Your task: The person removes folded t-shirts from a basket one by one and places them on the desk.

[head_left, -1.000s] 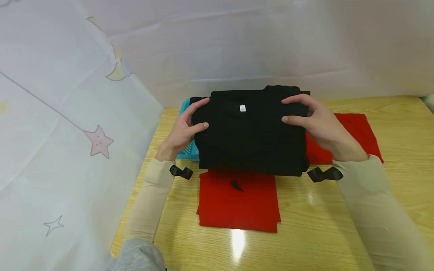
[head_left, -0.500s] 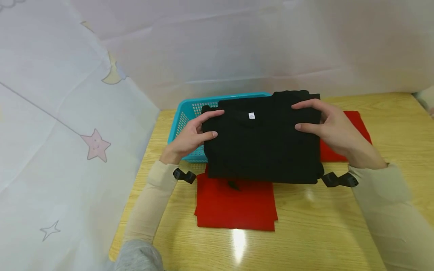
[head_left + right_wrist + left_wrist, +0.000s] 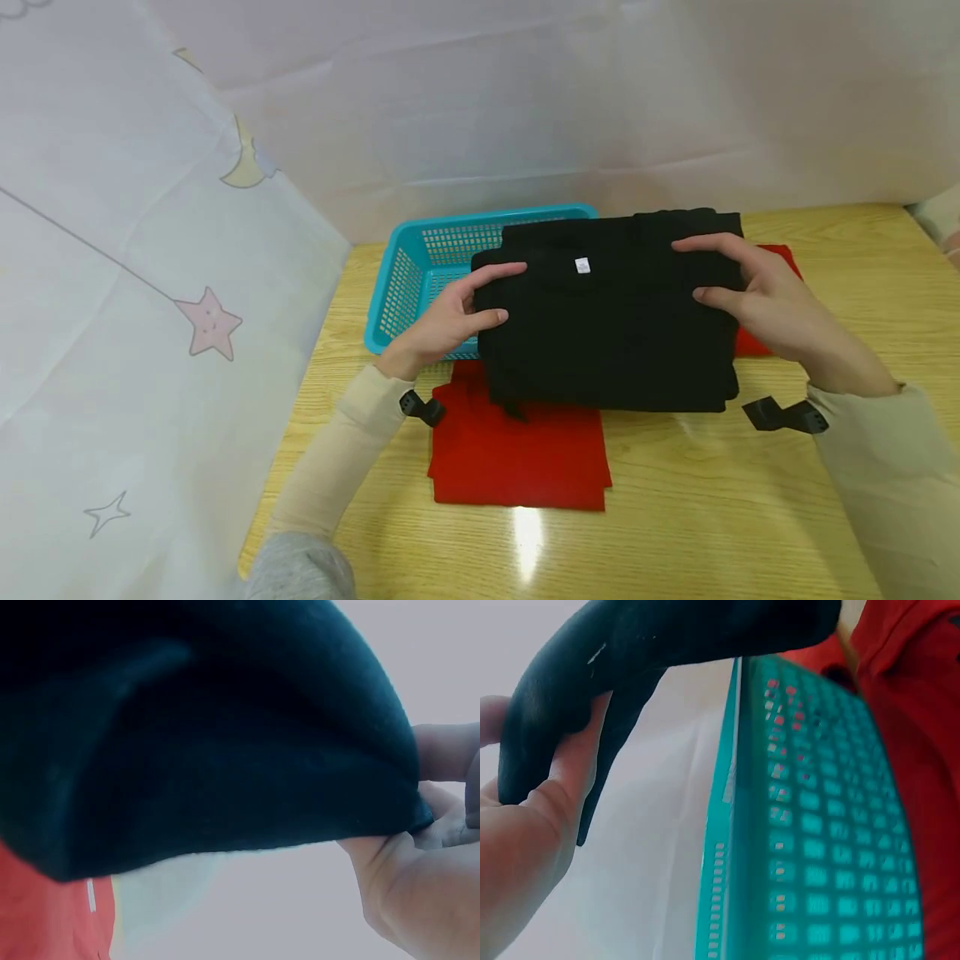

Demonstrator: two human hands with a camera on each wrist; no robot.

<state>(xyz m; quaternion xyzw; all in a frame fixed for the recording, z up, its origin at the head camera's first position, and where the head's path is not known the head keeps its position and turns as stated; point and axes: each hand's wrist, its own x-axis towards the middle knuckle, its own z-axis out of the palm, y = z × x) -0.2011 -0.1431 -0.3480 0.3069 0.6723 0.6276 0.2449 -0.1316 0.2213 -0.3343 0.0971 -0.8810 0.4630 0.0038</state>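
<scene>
A folded black shirt (image 3: 607, 342) with a small white label (image 3: 582, 265) is held up over the table between both hands. At its left edge my left hand (image 3: 442, 325) grips it, thumb and index finger on the face towards me. My right hand (image 3: 772, 300) grips the opposite edge in the same way. In the left wrist view, the shirt (image 3: 622, 652) bends over the fingers. From the right wrist camera, the lower layers of the shirt (image 3: 225, 772) hang between hand and table. Part of the blue basket (image 3: 405, 283) is hidden behind the shirt.
A folded red garment (image 3: 517, 467) with a small dark mark lies in front of the basket, partly under the shirt's outline. Another red garment (image 3: 753, 343) shows behind the right hand. A pale wall covering (image 3: 480, 108) rises behind the wooden table (image 3: 720, 500).
Both hands have carried the black shirt to the right and slightly down in the head view. More of the blue basket now shows; less of the red garment on the right does.
</scene>
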